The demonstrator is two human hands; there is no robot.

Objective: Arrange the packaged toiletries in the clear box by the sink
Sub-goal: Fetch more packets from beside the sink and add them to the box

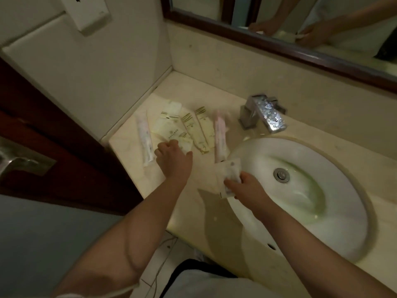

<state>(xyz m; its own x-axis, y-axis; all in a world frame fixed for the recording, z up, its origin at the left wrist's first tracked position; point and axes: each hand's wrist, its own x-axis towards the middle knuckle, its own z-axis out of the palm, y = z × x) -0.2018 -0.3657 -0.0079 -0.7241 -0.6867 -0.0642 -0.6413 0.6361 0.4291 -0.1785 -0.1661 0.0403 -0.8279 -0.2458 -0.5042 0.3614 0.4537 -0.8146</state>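
2 hands work: right hand [245,187] pinches a light, crinkly sachet [229,175] at 6 o'clock of the packets [193,125]; left hand [174,155] grips another sachet [186,145] there on the table [193,209]. Edges grip best.

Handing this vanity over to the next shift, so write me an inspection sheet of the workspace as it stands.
Surface: pale stone counter in a wall corner, beside the white basin.
Job's things: cream sachets and two pink-striped long packets fanned out on the counter; no clear box can be made out.
Clutter: nothing seen.
Grippers: left hand rests on a small packet, grip unclear; right hand pinches a white sachet at the basin rim.
Cables: nothing seen.
Surroundings: chrome faucet spotted with water, mirror above, wall socket plate, dark wooden door at left.
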